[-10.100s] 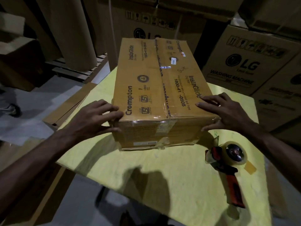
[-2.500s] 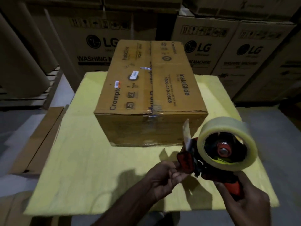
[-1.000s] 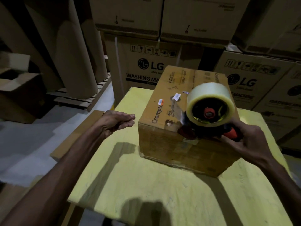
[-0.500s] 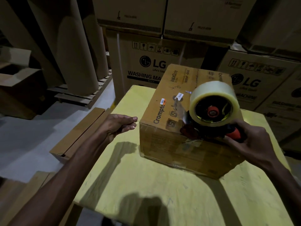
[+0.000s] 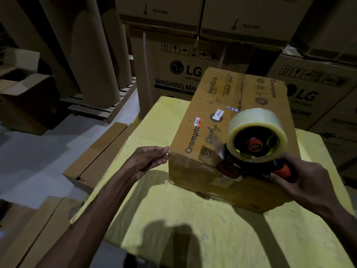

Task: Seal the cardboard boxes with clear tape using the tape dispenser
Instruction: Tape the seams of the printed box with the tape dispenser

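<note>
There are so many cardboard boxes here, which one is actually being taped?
The Crompton box on the yellow table, with the tape dispenser against its near edge; the LG boxes stand stacked behind.
</note>
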The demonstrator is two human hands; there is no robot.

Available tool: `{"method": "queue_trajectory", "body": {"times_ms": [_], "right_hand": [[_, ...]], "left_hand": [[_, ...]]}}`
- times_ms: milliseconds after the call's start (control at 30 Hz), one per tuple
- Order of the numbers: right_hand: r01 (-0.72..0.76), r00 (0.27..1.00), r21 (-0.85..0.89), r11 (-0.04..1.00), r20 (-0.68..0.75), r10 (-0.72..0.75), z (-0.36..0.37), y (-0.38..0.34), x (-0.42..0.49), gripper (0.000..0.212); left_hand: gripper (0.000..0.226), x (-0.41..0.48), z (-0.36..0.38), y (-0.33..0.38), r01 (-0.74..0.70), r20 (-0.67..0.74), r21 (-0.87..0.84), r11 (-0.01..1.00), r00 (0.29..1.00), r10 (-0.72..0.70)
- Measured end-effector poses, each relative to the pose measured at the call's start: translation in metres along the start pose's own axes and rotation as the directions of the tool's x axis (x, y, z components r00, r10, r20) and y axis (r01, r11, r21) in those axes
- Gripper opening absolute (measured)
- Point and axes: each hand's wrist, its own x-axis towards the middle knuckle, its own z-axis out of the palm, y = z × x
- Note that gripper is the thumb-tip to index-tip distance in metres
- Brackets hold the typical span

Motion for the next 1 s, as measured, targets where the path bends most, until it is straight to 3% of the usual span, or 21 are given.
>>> {"method": "queue_trajectory", "body": {"times_ms": [167, 267, 333, 433, 567, 633, 700, 767, 833, 1000], "right_hand": [[0.006, 1.0, -0.046, 0.999, -0.016, -0.007, 0.001, -0.006, -0.007, 0.083], [0.008, 1.0, -0.036, 0.999, -0.014, -0.009, -0.001, -0.008, -0.009, 0.082], [0.012, 1.0, -0.031, 0.999, -0.022, -0.013, -0.002, -0.01, -0.009, 0.082], [0.014, 1.0, -0.047, 0.999, -0.014, -0.015, -0.001, -0.012, -0.009, 0.073], [-0.004, 1.0, -0.056, 0.998, 0.002, 0.005, -0.001, -0.01, -0.008, 0.057], [-0.003, 1.0, -0.039, 0.999, 0.002, 0.003, -0.002, -0.009, -0.007, 0.06], [0.013, 1.0, -0.018, 1.0, 0.012, -0.013, -0.002, -0.008, -0.007, 0.069], [0.008, 1.0, -0.008, 1.0, 0.015, -0.008, -0.003, -0.008, -0.005, 0.068], [-0.011, 1.0, -0.023, 1.0, 0.01, 0.011, -0.004, -0.009, -0.003, 0.057], [-0.004, 1.0, -0.019, 1.0, 0.025, 0.004, -0.005, -0.004, 0.002, 0.057]], "left_hand": [[0.019, -0.008, 0.002, -0.013, 0.0, -0.074, -0.043, 0.999, 0.997, -0.003], [0.049, -0.009, 0.0, -0.03, 0.025, -0.138, 0.006, 1.0, 0.99, -0.024], [0.068, -0.011, 0.002, -0.043, 0.115, -0.151, -0.008, 0.993, 0.982, -0.115], [0.069, -0.01, 0.007, -0.056, 0.25, -0.127, -0.032, 0.968, 0.959, -0.252], [0.051, -0.006, 0.005, -0.065, 0.261, -0.159, -0.013, 0.965, 0.952, -0.26], [0.026, -0.009, 0.004, -0.065, 0.152, -0.272, 0.022, 0.988, 0.952, -0.14], [0.004, -0.016, 0.005, -0.062, -0.056, -0.402, 0.049, 0.997, 0.913, 0.071], [0.015, -0.03, 0.01, -0.052, -0.268, -0.426, 0.138, 0.953, 0.853, 0.301], [0.023, -0.046, 0.024, -0.033, -0.378, -0.353, 0.267, 0.886, 0.817, 0.455], [0.042, -0.053, 0.057, -0.003, -0.346, -0.156, 0.71, 0.614, 0.773, 0.615]]}}
